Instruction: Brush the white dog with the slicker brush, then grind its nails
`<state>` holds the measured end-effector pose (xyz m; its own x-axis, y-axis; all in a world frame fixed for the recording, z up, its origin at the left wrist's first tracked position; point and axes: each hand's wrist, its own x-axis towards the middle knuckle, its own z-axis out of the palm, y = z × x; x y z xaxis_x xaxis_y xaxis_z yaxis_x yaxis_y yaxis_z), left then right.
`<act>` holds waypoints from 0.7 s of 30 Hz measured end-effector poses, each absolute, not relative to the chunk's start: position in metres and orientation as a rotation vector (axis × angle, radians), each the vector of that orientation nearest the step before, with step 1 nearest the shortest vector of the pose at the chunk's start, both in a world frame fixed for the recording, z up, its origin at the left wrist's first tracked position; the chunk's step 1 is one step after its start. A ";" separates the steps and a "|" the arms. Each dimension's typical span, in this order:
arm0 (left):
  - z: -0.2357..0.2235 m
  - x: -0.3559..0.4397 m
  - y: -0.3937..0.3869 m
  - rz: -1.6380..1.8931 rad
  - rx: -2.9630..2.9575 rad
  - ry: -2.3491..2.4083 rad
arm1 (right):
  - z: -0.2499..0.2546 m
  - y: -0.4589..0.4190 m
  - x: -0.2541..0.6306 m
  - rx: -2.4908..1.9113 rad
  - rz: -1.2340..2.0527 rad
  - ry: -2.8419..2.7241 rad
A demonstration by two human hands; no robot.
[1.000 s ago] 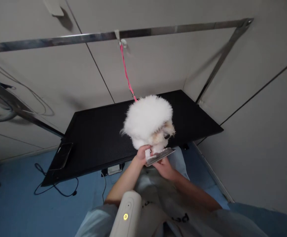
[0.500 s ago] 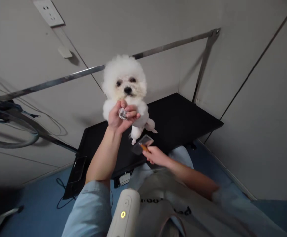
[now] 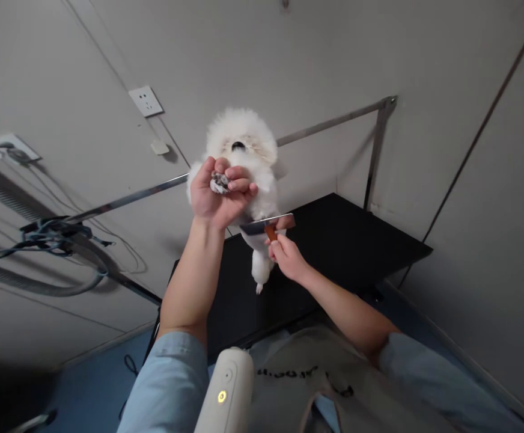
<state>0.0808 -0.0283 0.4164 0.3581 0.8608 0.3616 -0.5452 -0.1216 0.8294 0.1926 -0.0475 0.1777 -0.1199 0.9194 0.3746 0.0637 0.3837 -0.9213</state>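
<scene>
Over the flat black desk (image 3: 356,252), our left hand (image 3: 214,198) grips a fluffy white dog (image 3: 244,126) by its forepaw (image 3: 219,183), while our right hand (image 3: 289,258), clasping an orange-handled metal brush (image 3: 257,227), has risen to its belly (image 3: 257,240), seemingly within combing reach.

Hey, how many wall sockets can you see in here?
2. One wall socket is above and left of the white dog; the second socket, with a plug in it, is farther left, above the ribbed hose. Others might be hidden.
</scene>
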 end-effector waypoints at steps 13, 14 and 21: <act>0.440 0.072 -0.021 1.195 1.056 0.076 | 0.209 -0.040 0.220 -0.915 0.965 -1.536; 0.440 0.072 -0.023 1.182 1.050 0.056 | 0.203 -0.033 0.224 -0.954 0.960 -1.538; 0.443 0.057 -0.010 1.372 0.989 -0.042 | 0.116 -0.043 0.221 -1.127 1.385 -1.405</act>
<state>0.0567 -0.0103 0.4430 0.2627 0.7886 0.5559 -0.8211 -0.1199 0.5581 0.2208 -0.0425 0.1159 -0.2402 0.9704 -0.0248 0.0389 -0.0159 -0.9991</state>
